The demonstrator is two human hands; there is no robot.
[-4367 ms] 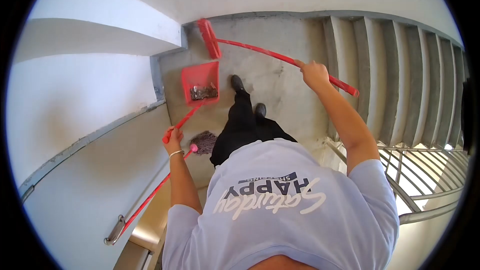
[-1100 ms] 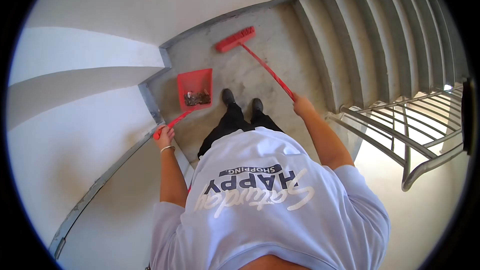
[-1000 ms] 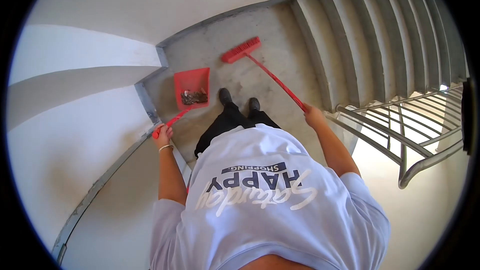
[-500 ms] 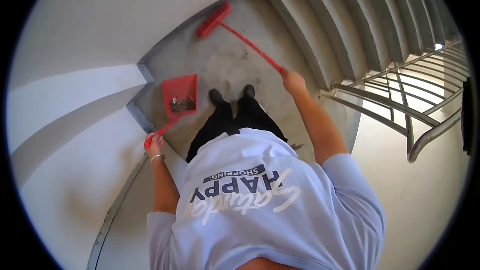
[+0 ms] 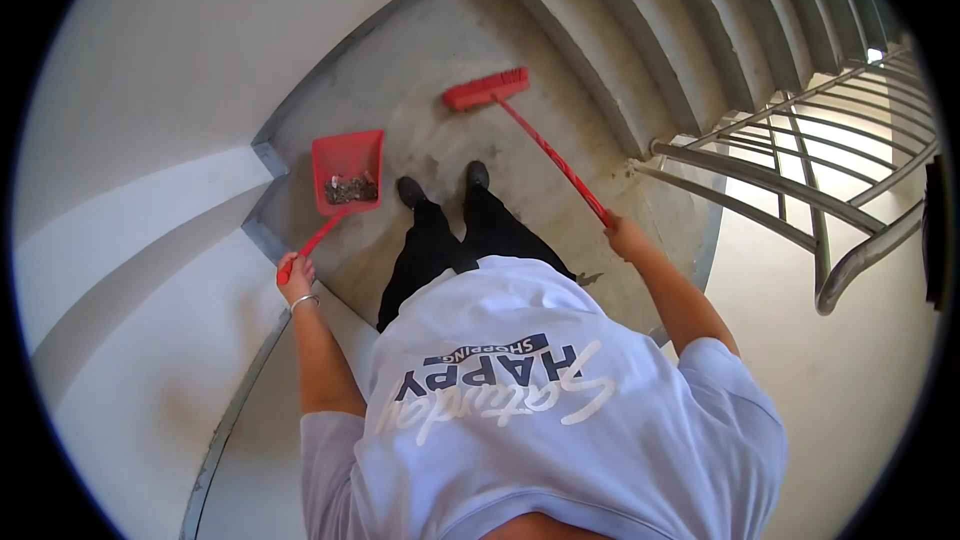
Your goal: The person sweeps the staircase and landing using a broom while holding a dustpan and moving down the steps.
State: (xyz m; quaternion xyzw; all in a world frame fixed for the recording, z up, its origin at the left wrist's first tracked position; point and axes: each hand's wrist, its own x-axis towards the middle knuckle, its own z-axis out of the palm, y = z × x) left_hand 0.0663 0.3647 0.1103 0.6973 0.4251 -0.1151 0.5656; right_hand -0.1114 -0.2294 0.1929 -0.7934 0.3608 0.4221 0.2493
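My left hand (image 5: pixel 296 278) is closed around the handle of a red dustpan (image 5: pixel 347 162). Grey debris (image 5: pixel 352 189) lies inside the pan, gathered toward its handle side. At the right, my right hand (image 5: pixel 627 238) grips the end of the long handle of a red broom (image 5: pixel 487 89). The broom's head is out in front of my feet, toward the stairs, with its bristles facing away from me. Whether the bristles touch the floor I cannot tell. Both tools are apart from each other.
Concrete stairs (image 5: pixel 640 30) rise at the upper right, beside a metal railing (image 5: pixel 790 180). White walls (image 5: pixel 180 70) with a grey skirting border the landing on the left. My dark shoes (image 5: pixel 478 175) stand on the concrete floor (image 5: pixel 400 70), which has dark stains.
The broom head has swung from the wall side toward the stairs and closer to me, as my right hand drew back and right. The dustpan has shifted slightly left and farther out in view.
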